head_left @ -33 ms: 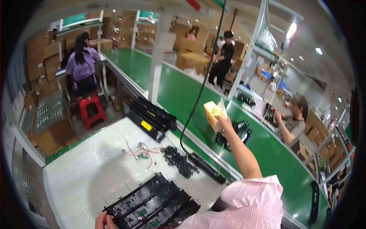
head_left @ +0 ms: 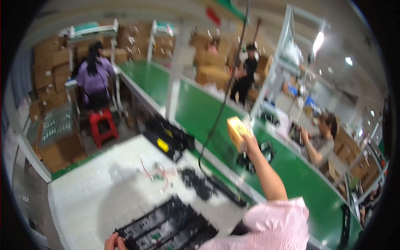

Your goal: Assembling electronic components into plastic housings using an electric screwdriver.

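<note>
The right hand (head_left: pixel 251 146) is closed around one end of a yellow box (head_left: pixel 236 127), held up over the green belt (head_left: pixel 200 102), near a black plastic assembly (head_left: pixel 267 153) on that same surface. With its straight edges and flat faces, the box looks like light, fairly stiff card, likely to dent under a hard squeeze; a whitish, film-like edge shows beside it, which may slip a little, so a broad hold across two opposite sides seems safer than a pinch at a corner. The left hand (head_left: pixel 113 241) is on the near side of the belt, well apart from it, fingers bent at the corner of long black housings (head_left: pixel 168 218); blur and the lower edge leave it impossible to tell whether it grips or merely rests there. These housings are thin-walled, ribbed, trough-shaped mouldings, probably stiff and light, best taken by their long edges, away from the small green boards inside. Between them and the belt lie a loose heap of small black pieces (head_left: pixel 196 183) and a little circuit board (head_left: pixel 157 177) with thin, limp red and pale wires, which look fragile. Close against the belt's near side sits a bulkier dark unit (head_left: pixel 175 141) bearing a yellow label (head_left: pixel 162 145), smooth and angular
</note>
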A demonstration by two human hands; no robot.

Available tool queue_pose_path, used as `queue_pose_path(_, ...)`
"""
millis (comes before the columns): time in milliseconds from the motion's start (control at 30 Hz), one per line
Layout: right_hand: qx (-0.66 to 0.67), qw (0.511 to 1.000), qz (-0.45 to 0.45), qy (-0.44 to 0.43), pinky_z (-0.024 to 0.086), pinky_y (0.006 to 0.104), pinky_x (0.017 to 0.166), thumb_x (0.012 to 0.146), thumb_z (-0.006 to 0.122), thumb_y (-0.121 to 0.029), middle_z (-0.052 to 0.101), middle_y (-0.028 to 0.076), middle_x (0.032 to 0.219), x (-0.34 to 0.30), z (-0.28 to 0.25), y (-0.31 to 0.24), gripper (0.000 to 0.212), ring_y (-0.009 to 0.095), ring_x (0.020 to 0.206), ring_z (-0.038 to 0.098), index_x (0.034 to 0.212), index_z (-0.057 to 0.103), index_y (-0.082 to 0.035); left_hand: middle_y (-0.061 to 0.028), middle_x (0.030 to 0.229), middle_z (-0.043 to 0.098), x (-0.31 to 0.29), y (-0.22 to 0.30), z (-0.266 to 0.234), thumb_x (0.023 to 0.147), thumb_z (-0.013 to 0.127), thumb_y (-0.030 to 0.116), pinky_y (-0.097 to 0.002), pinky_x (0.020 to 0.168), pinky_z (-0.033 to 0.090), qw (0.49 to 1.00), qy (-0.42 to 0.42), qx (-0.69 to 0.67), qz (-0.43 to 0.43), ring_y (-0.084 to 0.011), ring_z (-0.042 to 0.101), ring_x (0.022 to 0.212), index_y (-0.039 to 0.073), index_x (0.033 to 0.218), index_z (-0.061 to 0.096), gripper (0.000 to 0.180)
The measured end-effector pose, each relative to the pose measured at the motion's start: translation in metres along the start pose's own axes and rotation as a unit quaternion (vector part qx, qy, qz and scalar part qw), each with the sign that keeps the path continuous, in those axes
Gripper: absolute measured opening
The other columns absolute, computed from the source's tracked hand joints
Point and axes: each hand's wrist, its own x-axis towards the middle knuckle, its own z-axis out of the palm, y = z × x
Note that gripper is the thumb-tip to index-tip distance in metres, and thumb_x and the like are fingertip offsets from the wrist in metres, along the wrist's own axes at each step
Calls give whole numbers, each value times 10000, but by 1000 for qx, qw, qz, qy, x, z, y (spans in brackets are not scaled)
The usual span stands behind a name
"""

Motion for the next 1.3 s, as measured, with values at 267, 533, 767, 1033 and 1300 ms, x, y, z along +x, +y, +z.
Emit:
queue_pose_path(267,26,906,-421,-42,484,308,829,827,587,-261,608,124,1102,-138,71,-259,508,182,984,605,1217,494,51,-131,901,683,0,0,8,840,643,115,-298,683,509,998,23,-14,59,-191,639,752,-8,974,673,184)
queue_pose_path(533,-14,810,-571,-131,471,275,722,692,679,-514,616,110,965,-146,236,-475,653,157,876,592,1077,592,6,-101,797,670,10,-17,22,847,618,94,-252,621,494,993,46,-74,76,-139,622,673,-18,972,665,174)
queue_pose_path(767,-159,888,-403,-151,523,373,699,612,724,-555,591,192,1028,-105,341,-510,796,267,872,615,1168,555,-12,-108,784,677,9,-18,16,846,643,122,-261,602,492,988,81,-95,92,-137,608,645,-4,979,679,187)
queue_pose_path(1033,-436,739,-514,5,482,404,823,662,574,-742,626,181,1106,-153,384,-492,838,264,1021,615,1125,616,-46,-107,773,673,5,-16,7,845,641,120,-261,593,490,989,89,-58,101,-135,604,636,-7,967,681,180)
queue_pose_path(1300,-285,633,-699,172,419,468,905,865,424,-608,526,166,1213,-136,305,-467,651,357,1112,482,1206,531,-64,-108,817,684,1,-20,2,856,633,156,-296,622,506,993,67,-76,57,-191,617,636,64,992,694,175)
